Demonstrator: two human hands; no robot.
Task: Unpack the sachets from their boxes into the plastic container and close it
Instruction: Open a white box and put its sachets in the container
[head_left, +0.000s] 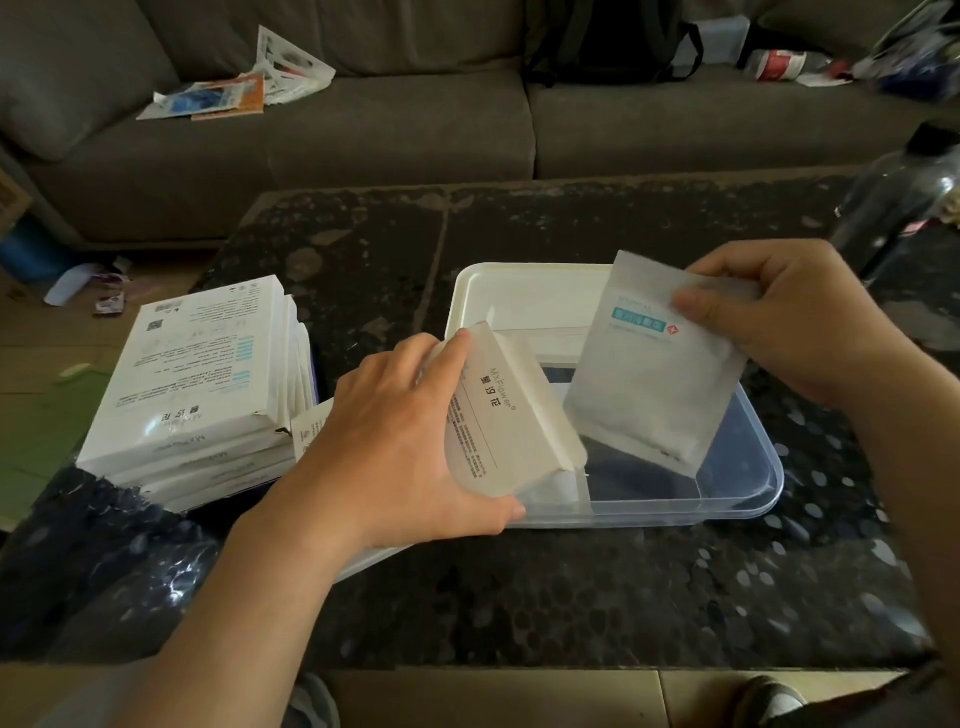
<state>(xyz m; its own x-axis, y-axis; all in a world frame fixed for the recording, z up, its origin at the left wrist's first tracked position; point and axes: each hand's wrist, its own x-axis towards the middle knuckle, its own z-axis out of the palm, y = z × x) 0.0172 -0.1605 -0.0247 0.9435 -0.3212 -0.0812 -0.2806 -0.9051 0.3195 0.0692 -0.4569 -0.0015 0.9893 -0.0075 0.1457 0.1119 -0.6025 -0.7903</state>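
**Head view (only view supplied)**

1. L hand (395, 441) grips a flat white printed cardboard box (506, 410), tilted over the container's near-L corner. Thumb is under the lower end, fingers curled over the upper end. Something white shows at the box's lower end; cannot tell if it is a flap or another sachet.
2. R hand (779, 322) pinches a white semi-translucent flat sachet w/ teal label (649, 384) at its top R corner, thumb in front, fingers behind. The sachet hangs upright just beside the box, lower edge over the open clear rectangular plastic container (748, 501); not yet set down.
3. Container sits on the dark speckled stone table (519, 597) and looks nearly empty, as the table shows through its base. White plastic lid (519, 291) lies at its far side, off.
4. Stack of matching white boxes (208, 374) is on the table, L of the L hand. Cannot tell whether they are opened.

**Handling (judgement)**

- Sachet: prob. light, thin and limp, w/ smooth film likely slippery. A corner pinch is adequate; no need to squeeze the filled middle. Lay flat so more fit.
- Box: light thin card that crushes if gripped hard. Hold by the ends and keep the mouth free.
- Lid: prob. stiff but springy. Take by the long edges and press round the rim.
- Progress: early, w/ the stack yet to go.
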